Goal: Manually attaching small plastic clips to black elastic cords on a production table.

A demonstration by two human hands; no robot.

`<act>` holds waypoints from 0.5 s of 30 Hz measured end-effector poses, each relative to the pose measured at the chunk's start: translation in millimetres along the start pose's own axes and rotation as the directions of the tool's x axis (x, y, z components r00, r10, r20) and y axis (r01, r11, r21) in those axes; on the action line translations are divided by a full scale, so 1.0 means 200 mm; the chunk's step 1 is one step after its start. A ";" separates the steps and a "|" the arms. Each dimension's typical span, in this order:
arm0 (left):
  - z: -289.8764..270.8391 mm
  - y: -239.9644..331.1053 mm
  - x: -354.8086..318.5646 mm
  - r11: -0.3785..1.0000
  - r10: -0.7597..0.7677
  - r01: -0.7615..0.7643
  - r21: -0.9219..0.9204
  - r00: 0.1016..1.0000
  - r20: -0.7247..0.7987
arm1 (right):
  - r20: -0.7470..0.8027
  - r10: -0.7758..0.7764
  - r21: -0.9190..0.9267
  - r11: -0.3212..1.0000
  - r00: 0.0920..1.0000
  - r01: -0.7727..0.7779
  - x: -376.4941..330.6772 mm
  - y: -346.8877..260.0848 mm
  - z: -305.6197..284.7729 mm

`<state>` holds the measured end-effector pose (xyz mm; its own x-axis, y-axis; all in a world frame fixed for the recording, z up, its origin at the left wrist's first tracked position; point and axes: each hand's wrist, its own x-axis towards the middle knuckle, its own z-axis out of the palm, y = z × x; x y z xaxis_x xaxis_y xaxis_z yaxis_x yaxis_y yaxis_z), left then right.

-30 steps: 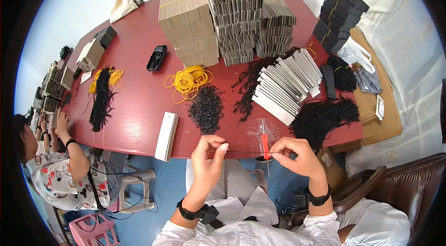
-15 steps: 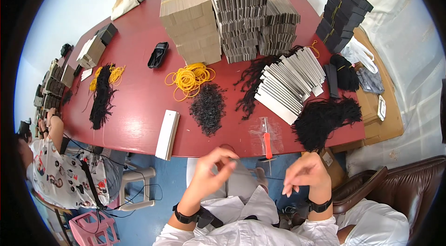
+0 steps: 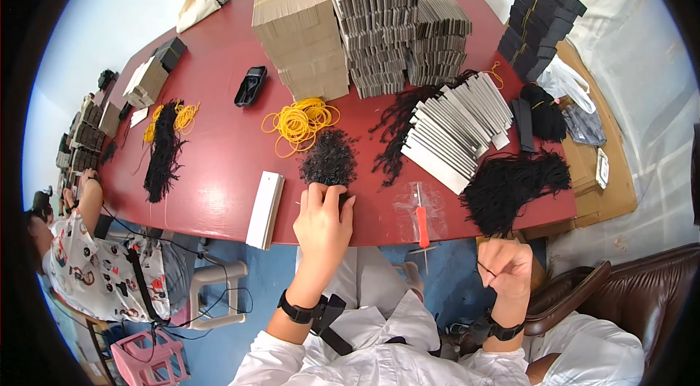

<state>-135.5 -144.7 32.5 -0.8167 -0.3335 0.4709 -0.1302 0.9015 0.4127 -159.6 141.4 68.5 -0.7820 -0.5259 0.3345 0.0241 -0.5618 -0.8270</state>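
At a red table (image 3: 211, 174), a stack of white strips (image 3: 264, 212) lies left of the worker's left hand (image 3: 321, 222), which reaches to the near edge of a pile of small black pieces (image 3: 329, 156); whether its fingertips hold one cannot be told. Picking out a piece appears the step in hand, calling for a narrow pinch. Right of an orange-handled tool (image 3: 422, 227), the right hand (image 3: 504, 266) pinches a thin dark cord (image 3: 486, 269) beyond the table's edge.

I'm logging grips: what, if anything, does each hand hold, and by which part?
Right hand: a thin dark strand, gripped part unclear. Left hand: at the black pile; any hold hidden.
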 end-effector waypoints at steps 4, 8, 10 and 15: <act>0.01 0.01 0.01 0.998 -0.022 0.022 0.050 1.000 -0.001 | -0.039 0.017 -0.166 0.986 0.999 -0.023 -0.01 0.03 0.00; 0.02 0.01 0.03 0.998 -0.012 0.010 0.058 1.000 0.021 | -0.036 0.074 -0.180 0.980 0.997 -0.079 -0.02 0.07 -0.01; 0.02 0.00 0.03 0.997 -0.009 0.007 0.072 0.999 0.035 | -0.037 0.091 -0.189 0.977 0.995 -0.097 -0.02 0.08 -0.01; 0.02 0.02 0.06 0.999 -0.018 0.017 0.037 1.000 0.020 | -0.050 0.107 -0.234 0.965 0.993 -0.116 -0.01 0.12 -0.01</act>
<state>-147.5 -143.2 36.6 -0.8252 -0.3440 0.4481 -0.1650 0.9054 0.3911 -158.6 129.7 46.9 -0.8052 -0.5503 0.2210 -0.0318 -0.3320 -0.9428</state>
